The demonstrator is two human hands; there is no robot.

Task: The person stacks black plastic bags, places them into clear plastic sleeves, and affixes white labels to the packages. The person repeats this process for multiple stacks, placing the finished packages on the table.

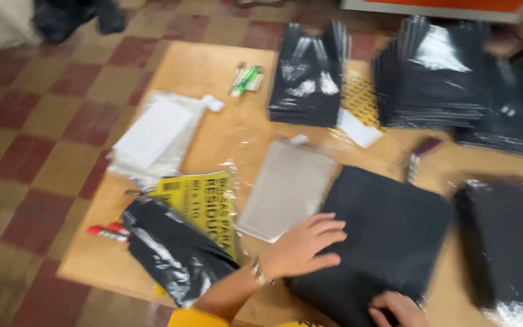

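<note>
Left hand (pixel 302 246) (flat) — on black bag stack (pixel 388 236)

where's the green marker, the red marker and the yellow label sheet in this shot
green marker (pixel 246 79), head view, on the middle of its green barrel
red marker (pixel 105 232), head view, on its red body by the board's left edge
yellow label sheet (pixel 204 203), head view, on the yellow printed face

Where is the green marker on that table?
The green marker lies near the table's far edge, left of centre in the head view, just left of a stack of black bags.
</note>
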